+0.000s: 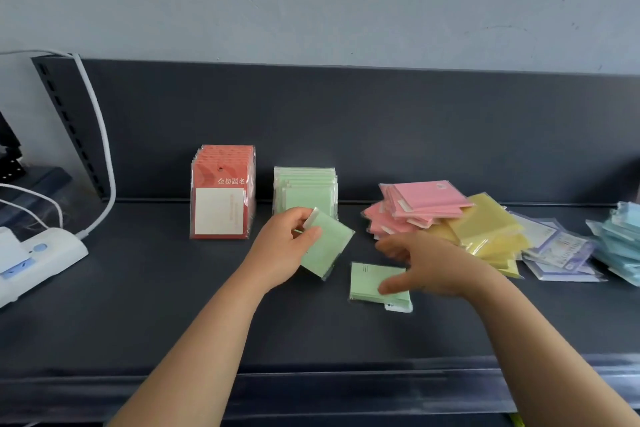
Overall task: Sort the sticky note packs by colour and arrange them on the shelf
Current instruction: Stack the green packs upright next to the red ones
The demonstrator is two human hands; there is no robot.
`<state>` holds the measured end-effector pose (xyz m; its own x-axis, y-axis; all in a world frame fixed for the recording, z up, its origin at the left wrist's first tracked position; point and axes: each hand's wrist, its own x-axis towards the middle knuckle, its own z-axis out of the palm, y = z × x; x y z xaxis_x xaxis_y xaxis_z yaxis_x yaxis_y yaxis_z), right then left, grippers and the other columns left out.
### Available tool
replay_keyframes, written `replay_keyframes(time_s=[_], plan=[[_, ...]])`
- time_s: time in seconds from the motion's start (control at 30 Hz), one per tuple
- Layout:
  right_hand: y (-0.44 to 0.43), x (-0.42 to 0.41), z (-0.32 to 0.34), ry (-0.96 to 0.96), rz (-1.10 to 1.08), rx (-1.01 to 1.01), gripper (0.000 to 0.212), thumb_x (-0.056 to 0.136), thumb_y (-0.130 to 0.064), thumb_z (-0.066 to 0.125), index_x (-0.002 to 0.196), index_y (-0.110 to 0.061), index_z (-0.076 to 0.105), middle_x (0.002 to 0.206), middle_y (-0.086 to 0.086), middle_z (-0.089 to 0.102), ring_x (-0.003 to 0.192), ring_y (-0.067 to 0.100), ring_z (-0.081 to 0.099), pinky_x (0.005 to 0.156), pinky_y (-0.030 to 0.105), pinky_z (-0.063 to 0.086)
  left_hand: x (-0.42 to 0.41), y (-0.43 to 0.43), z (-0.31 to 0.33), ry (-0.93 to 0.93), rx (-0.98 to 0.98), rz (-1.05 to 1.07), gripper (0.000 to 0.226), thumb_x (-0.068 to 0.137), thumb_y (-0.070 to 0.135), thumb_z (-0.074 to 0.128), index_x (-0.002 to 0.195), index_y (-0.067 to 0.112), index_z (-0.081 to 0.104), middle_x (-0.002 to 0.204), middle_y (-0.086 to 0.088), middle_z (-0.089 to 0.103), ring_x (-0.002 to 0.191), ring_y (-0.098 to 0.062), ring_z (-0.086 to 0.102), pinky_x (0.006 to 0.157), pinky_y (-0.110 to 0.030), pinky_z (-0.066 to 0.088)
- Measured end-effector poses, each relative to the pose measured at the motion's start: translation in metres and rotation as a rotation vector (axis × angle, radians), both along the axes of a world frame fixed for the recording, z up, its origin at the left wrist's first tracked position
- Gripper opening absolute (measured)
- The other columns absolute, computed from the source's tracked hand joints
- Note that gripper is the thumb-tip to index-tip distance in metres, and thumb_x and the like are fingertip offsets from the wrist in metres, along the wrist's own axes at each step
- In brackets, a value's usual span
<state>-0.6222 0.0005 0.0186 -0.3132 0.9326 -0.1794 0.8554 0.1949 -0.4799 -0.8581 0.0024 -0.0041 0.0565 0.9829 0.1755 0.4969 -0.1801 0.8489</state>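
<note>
Head camera, looking down on a dark shelf [166, 295]: a person's two bare arms reach in over the front edge.

The left hand [284, 246] grips a green pack [329, 246], thumb on its near face and fingers curled round its white-edged top. The pack is tilted and held just in front of the green row [306, 189], which stands upright against the back panel.

The right hand [426, 267] is spread and holds nothing. Its fingers reach toward the foot of the pink pile [426, 201], and its thumb lies across a second green pack [365, 282], which is flat on the shelf near the front. The hand is blurred, so it cannot be told whether the thumb actually presses that pack or the fingertips touch the pink ones.

Left of the green row, an upright row of red packs [221, 198] faces the camera, each with a white square on its front. To the right, the loose heaps run along the shelf: the pink pile, a yellow pile [491, 229] lying partly under it, a few purple-and-white packs [561, 250], and a blue pile [620, 243] at the frame's edge.

At far left, a white device [38, 256] sits on the shelf, with a white cable [104, 156] rising from it.
</note>
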Motion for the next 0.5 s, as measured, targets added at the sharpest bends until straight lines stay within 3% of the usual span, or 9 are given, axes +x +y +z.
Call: replay_keyframes(time_s=[0.1,0.2,0.3,0.4,0.5], plan=[[-0.012,0.007,-0.002,-0.107,-0.008,-0.055,0.073,0.069,-0.039,0.082,0.133,-0.024,0.050,0.121,-0.012,0.054,0.109,0.011,0.054,0.097,0.029,0.046,0.000,-0.005,-0.005,-0.076,-0.044,-0.028,0.026,0.098,0.026,0.054,0.124,0.031,0.057,0.115,0.013,0.064,0.107,-0.004,0.059,0.093,-0.026,0.048],[-0.015,0.005,-0.005,0.006,-0.049,-0.018,0.058,0.066,-0.034,0.084,0.117,-0.026,0.058,0.102,-0.015,0.056,0.092,0.008,0.056,0.081,0.024,0.049,0.006,-0.010,-0.008,-0.097,-0.095,-0.109,0.026,0.098,0.024,0.053,0.121,0.038,0.056,0.114,0.011,0.066,0.107,-0.006,0.060,0.093,-0.025,0.047],[-0.012,0.003,-0.013,0.224,-0.082,-0.002,0.054,0.065,-0.018,0.086,0.111,-0.029,0.058,0.103,-0.005,0.063,0.089,0.016,0.063,0.078,0.030,0.056,0.011,-0.013,-0.008,-0.054,-0.148,-0.163,0.031,0.096,0.017,0.057,0.122,0.033,0.057,0.114,0.014,0.066,0.107,-0.004,0.061,0.094,-0.026,0.049],[-0.010,-0.002,-0.022,0.526,-0.076,-0.067,0.072,0.068,0.002,0.081,0.127,-0.029,0.052,0.118,0.000,0.057,0.099,0.024,0.065,0.086,0.040,0.057,0.012,-0.013,-0.007,0.028,-0.139,-0.161,0.034,0.092,0.015,0.061,0.124,0.028,0.057,0.113,0.015,0.065,0.105,-0.003,0.061,0.092,-0.025,0.049],[-0.009,-0.008,-0.028,0.820,-0.075,-0.105,0.084,0.070,0.018,0.072,0.135,-0.028,0.043,0.126,0.007,0.052,0.103,0.029,0.064,0.083,0.037,0.057,0.012,-0.013,-0.008,0.048,-0.110,-0.154,0.034,0.092,0.015,0.062,0.123,0.028,0.057,0.116,0.017,0.063,0.108,0.001,0.058,0.091,-0.020,0.046]])
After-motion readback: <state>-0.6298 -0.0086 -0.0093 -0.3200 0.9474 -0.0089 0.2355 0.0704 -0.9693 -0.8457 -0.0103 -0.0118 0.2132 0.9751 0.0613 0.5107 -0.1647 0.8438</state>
